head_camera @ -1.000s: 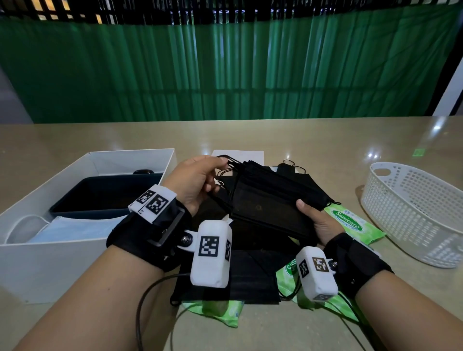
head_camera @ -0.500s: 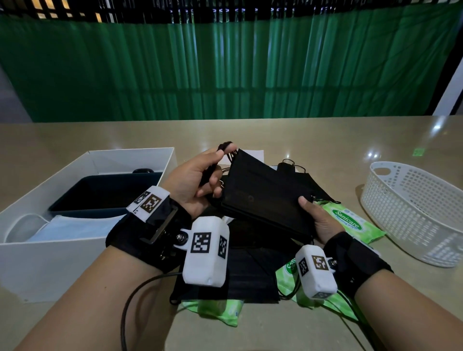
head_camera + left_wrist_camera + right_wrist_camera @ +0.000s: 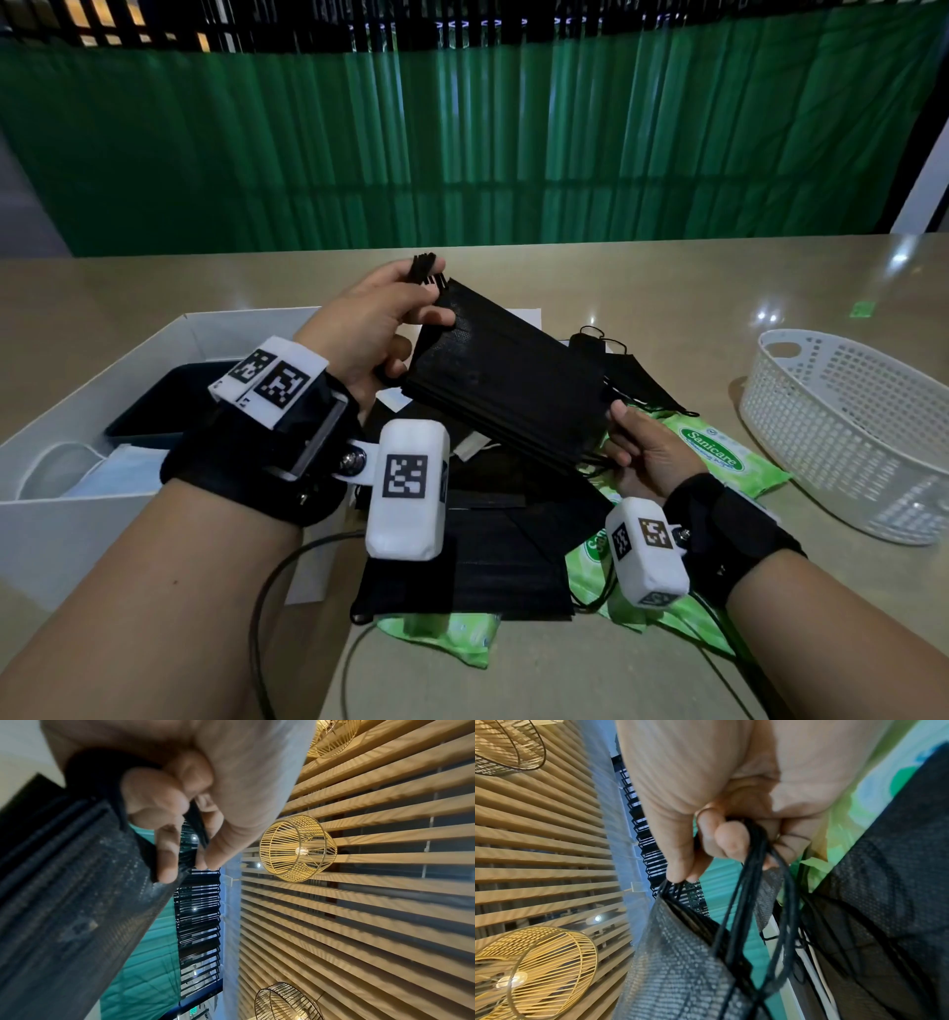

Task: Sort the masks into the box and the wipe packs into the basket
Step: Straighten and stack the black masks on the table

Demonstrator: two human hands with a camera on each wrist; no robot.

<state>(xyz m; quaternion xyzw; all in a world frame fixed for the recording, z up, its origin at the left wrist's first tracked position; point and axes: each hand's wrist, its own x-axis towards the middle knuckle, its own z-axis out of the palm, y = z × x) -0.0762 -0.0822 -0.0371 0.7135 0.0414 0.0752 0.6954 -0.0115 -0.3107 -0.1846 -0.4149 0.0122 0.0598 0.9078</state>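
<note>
Above the table's pile, your left hand [image 3: 375, 329] and right hand [image 3: 644, 452] pinch a soft, floppy stack of black pleated fabric masks [image 3: 506, 390] by its ends (loops dangling), so keep both edges clamped

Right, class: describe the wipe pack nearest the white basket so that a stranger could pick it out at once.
Start at the white basket on the table's right side. Just left of it, beside the right hand, lies a green wipe pack. Unlike the other green packs half-buried under black masks nearer the person, its white-lettered "Sanicare" label shows.
</note>
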